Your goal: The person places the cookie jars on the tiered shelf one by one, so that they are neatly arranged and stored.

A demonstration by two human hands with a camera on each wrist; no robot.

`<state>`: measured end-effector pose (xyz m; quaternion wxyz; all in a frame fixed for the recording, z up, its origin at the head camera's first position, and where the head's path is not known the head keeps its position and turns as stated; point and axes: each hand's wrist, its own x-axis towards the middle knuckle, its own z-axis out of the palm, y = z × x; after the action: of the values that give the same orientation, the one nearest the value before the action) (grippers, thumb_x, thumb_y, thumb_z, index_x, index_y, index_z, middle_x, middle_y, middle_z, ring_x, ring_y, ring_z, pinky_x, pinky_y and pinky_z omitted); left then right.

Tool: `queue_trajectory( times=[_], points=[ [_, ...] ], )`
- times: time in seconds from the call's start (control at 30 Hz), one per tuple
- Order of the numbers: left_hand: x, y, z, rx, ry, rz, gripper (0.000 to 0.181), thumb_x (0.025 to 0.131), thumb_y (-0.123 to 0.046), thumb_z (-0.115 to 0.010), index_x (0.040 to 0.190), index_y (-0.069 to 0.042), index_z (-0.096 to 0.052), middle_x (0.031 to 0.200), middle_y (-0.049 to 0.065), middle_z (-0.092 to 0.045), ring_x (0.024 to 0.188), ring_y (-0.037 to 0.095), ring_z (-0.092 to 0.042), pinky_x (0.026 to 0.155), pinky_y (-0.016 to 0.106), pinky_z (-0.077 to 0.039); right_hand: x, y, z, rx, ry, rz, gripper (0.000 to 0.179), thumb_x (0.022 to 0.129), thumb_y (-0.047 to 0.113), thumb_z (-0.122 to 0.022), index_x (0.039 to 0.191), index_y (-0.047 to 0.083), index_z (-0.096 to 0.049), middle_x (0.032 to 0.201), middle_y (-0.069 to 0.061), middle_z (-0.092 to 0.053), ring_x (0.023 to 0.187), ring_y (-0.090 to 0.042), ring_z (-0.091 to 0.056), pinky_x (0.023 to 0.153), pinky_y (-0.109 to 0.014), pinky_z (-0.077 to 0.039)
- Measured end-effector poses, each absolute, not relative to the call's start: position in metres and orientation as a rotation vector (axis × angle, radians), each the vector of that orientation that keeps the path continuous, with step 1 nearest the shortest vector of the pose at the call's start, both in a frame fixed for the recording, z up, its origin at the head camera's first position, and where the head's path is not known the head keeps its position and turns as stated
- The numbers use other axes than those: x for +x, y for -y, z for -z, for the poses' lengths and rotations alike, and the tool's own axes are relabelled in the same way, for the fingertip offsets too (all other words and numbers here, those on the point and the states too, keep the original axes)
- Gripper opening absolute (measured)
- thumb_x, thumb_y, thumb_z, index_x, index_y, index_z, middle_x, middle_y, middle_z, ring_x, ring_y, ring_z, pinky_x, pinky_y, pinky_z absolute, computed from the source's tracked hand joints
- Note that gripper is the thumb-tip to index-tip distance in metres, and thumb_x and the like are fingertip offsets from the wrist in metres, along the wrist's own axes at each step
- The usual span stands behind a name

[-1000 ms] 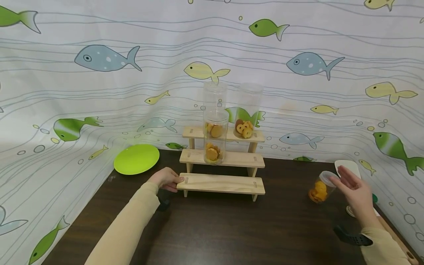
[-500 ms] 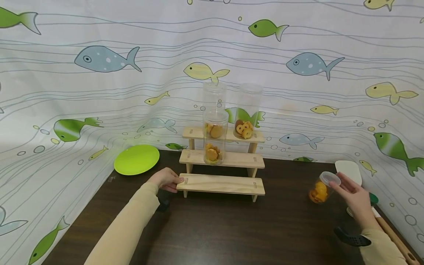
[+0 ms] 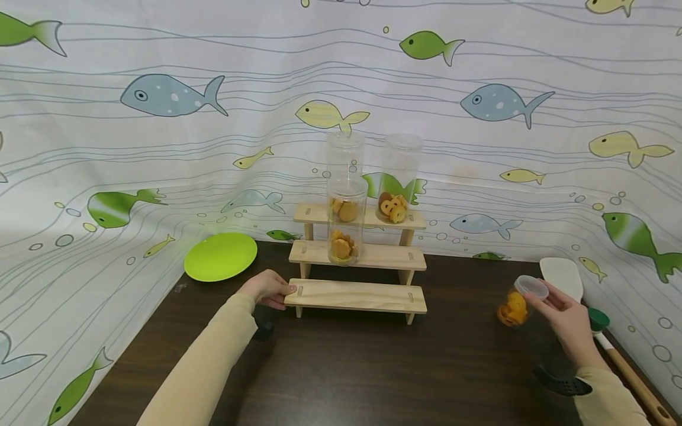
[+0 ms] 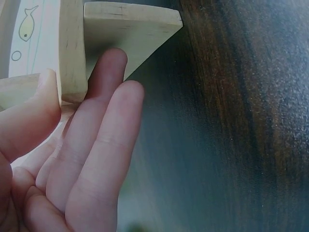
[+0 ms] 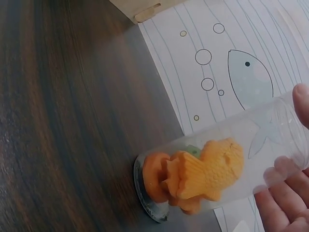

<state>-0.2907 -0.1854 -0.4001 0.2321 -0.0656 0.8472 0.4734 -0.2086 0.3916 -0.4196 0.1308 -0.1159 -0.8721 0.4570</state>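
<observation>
My left hand [image 3: 267, 289] pinches the left end of the lowest step of a three-tier wooden stand [image 3: 354, 294]; the left wrist view shows the thumb on top and fingers [image 4: 126, 111] beneath the board. At the right, my right hand [image 3: 567, 316] grips the upper part of a clear plastic jar [image 5: 241, 116] with a pale lid. Orange fish-shaped pieces [image 5: 207, 169] lie at the bottom of this jar. On the stand's middle step is a clear jar of cookies [image 3: 343, 245]. Two taller-standing jars are on the top step, one with face-like cookies [image 3: 393, 207].
A lime-green plate [image 3: 220, 257] lies at the back left. By the right edge are a white board [image 3: 562, 277], a green scoop-like head [image 3: 598, 319] and a long wooden handle [image 3: 636, 378]. A fish-print sheet [image 3: 256, 71] hangs behind the dark table [image 3: 373, 373].
My right hand has shifted slightly downward and its fingers have closed around the top of the jar. The left hand and the stand have stayed where they were.
</observation>
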Motion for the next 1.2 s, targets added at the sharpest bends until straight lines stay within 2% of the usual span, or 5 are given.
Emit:
queue_trajectory(
  times=[0.27, 0.5, 0.73, 1.0, 1.2],
  points=[
    [-0.292, 0.185, 0.401, -0.183, -2.327, -1.29, 0.033, 0.094, -0.014, -0.06, 0.113, 0.014, -0.06, 0.089, 0.017, -0.07, 0.08, 0.024, -0.069, 0.077, 0.041, -0.058, -0.209, -0.384, 0.418, -0.406, 2.58, -1.287, 0.077, 0.091, 0.047, -0.058, 0.148, 0.005, -0.03, 0.147, -0.026, -0.032, 0.133, -0.031, -0.04, 0.091, -0.015, -0.045],
    [-0.293, 0.186, 0.401, -0.186, -2.325, -1.281, 0.034, 0.094, -0.015, -0.061, 0.113, 0.013, -0.06, 0.089, 0.017, -0.07, 0.081, 0.025, -0.069, 0.077, 0.041, -0.058, -0.211, -0.378, 0.413, -0.38, 2.569, -1.289, 0.075, 0.091, 0.048, -0.058, 0.148, 0.006, -0.031, 0.148, -0.025, -0.032, 0.133, -0.033, -0.039, 0.098, -0.026, -0.045],
    [-0.293, 0.186, 0.401, -0.175, -2.323, -1.277, 0.034, 0.094, -0.014, -0.06, 0.113, 0.013, -0.06, 0.09, 0.018, -0.07, 0.081, 0.025, -0.069, 0.078, 0.041, -0.058, -0.214, -0.37, 0.403, -0.366, 2.532, -1.359, 0.077, 0.091, 0.048, -0.058, 0.149, 0.007, -0.028, 0.148, -0.028, -0.03, 0.134, -0.043, -0.032, 0.102, -0.064, -0.034],
    [-0.293, 0.187, 0.4, -0.17, -2.325, -1.283, 0.034, 0.094, -0.014, -0.06, 0.113, 0.014, -0.059, 0.088, 0.017, -0.07, 0.083, 0.027, -0.069, 0.077, 0.041, -0.059, -0.213, -0.354, 0.383, -0.209, 2.537, -1.342, 0.068, 0.092, 0.042, -0.059, 0.148, 0.012, -0.034, 0.146, -0.024, -0.036, 0.112, 0.005, -0.05, 0.08, -0.005, -0.046],
    [-0.291, 0.186, 0.399, -0.172, -2.318, -1.296, 0.034, 0.094, -0.014, -0.06, 0.112, 0.015, -0.059, 0.088, 0.018, -0.07, 0.079, 0.024, -0.069, 0.078, 0.041, -0.058, -0.216, -0.335, 0.369, -0.079, 2.457, -1.383, 0.062, 0.092, 0.032, -0.062, 0.145, 0.01, -0.039, 0.138, -0.003, -0.05, 0.097, 0.018, -0.05, 0.074, 0.0, -0.044]
  ],
)
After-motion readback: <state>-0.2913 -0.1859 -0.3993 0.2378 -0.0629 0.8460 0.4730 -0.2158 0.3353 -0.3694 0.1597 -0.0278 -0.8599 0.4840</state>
